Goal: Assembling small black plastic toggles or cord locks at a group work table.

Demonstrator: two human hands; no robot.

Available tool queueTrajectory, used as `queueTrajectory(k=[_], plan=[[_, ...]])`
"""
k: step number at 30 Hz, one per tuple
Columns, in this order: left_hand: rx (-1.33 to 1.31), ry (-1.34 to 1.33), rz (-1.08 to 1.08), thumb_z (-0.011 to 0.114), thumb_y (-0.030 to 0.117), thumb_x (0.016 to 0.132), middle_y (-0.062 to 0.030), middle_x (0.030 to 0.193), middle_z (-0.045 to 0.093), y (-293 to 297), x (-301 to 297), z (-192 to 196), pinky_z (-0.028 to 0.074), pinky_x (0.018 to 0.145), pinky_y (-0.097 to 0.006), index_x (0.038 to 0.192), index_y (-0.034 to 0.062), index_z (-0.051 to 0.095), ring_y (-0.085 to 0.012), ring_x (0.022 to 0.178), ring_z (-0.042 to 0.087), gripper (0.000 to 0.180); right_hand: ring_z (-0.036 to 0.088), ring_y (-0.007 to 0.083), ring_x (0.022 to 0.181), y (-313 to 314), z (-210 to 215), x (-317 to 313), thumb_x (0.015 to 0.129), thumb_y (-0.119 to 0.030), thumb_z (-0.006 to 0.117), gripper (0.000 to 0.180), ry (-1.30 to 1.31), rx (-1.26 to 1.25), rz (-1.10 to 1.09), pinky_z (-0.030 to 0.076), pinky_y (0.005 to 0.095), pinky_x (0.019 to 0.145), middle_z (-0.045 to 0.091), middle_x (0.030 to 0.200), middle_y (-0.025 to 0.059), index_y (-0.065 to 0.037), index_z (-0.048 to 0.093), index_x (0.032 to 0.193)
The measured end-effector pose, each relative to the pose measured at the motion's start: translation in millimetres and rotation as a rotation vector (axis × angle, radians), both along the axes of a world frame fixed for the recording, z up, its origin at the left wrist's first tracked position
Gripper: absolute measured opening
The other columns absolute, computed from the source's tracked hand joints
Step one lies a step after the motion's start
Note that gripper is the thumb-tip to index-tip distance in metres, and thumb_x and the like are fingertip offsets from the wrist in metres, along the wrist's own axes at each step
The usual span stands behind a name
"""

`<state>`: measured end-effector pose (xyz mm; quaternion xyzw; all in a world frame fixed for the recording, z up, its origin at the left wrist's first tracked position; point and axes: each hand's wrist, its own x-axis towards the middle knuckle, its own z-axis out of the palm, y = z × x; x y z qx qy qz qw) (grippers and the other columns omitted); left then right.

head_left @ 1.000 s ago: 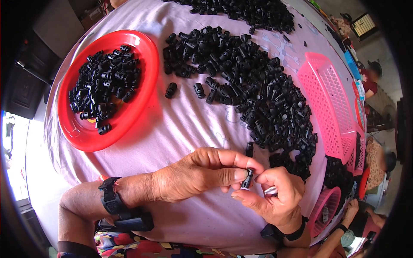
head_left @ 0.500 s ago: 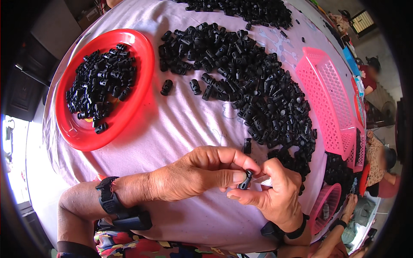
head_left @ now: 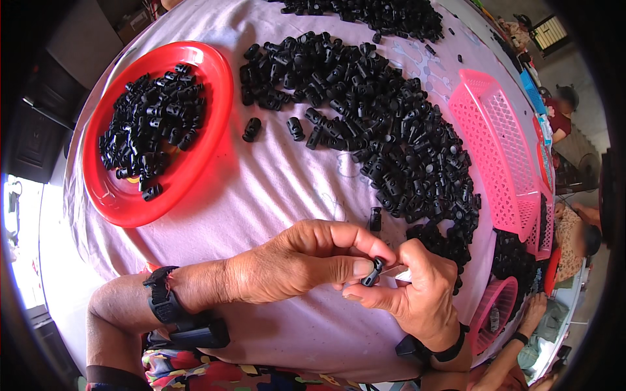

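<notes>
Pinched between the thumb and index finger of my left hand (head_left: 306,264) is a small black plastic cord lock (head_left: 372,272). My right hand (head_left: 417,287) is closed around a thin, pale, blade-like piece (head_left: 399,274), whose end points at the cord lock; most of it is hidden by the fingers. The right thumb lies beside the lower end of the cord lock. Beyond my hands a wide heap of black cord locks (head_left: 391,143) spreads over the cloth. One single cord lock (head_left: 375,219) stands just past my left fingers.
A red round tray (head_left: 222,130) at the left bears a pile of cord locks. Two loose ones lie between tray and heap. Pink perforated baskets (head_left: 499,140) line the right side, with a pink bowl (head_left: 479,326) nearer. Another person's forearm (head_left: 521,326) shows at lower right.
My hands stay almost in place. The pale blade-like piece shows more plainly beside the cord lock, and the right thumb has shifted slightly.
</notes>
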<state>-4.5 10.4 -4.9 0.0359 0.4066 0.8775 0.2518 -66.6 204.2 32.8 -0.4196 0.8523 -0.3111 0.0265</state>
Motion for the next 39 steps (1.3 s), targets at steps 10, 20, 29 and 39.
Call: queueTrajectory(k=[10, 20, 29, 39], plan=[[-0.020, -0.012, 0.010, 0.053, 0.008, 0.097, 0.0016, 0.104, 0.061, 1.4, 0.3, -2.7, 0.044, 0.081, -0.022, 0.123, 0.0025, 0.057, -0.0038, 0.090, 0.051, 0.027, 0.058, 0.0176, 0.047, 1.8, -2.8, -0.9, 0.067, -0.048, 0.082, 0.052, 0.055, 0.032, 0.022, 0.047, 0.0306, 0.043, 0.055, 0.056, 0.0031, -0.009, 0.049, 0.067], [-0.034, -0.010, 0.007, 0.054, 0.010, 0.097, 0.0019, 0.104, 0.061, 0.6, 0.4, -1.0, 0.043, 0.078, -0.022, 0.123, 0.0027, 0.058, -0.0035, 0.088, 0.051, 0.027, 0.059, 0.0175, 0.047, 0.7, -1.4, -0.2, 0.066, -0.049, 0.082, 0.052, 0.041, 0.026, 0.005, 0.047, 0.0308, 0.042, 0.056, 0.056, 0.0024, -0.009, 0.048, 0.068], [-0.026, -0.003, 0.018, 0.054, 0.008, 0.097, 0.0010, 0.105, 0.062, 1.9, -0.1, -2.1, 0.044, 0.080, -0.021, 0.122, 0.0026, 0.058, -0.0035, 0.090, 0.052, 0.026, 0.057, 0.0184, 0.046, 2.2, -3.4, -1.1, 0.067, -0.048, 0.082, 0.053, 0.057, 0.044, 0.032, 0.047, 0.0317, 0.042, 0.054, 0.055, 0.0036, -0.009, 0.047, 0.066], [-0.021, -0.029, 0.012, 0.054, 0.009, 0.097, 0.0015, 0.106, 0.062, 0.9, 0.0, -1.8, 0.044, 0.079, -0.021, 0.122, 0.0029, 0.058, -0.0033, 0.090, 0.052, 0.026, 0.058, 0.0193, 0.047, 1.2, -3.4, -0.6, 0.067, -0.047, 0.083, 0.051, -0.004, -0.015, 0.007, 0.047, 0.0319, 0.042, 0.056, 0.057, 0.0047, -0.008, 0.049, 0.067]])
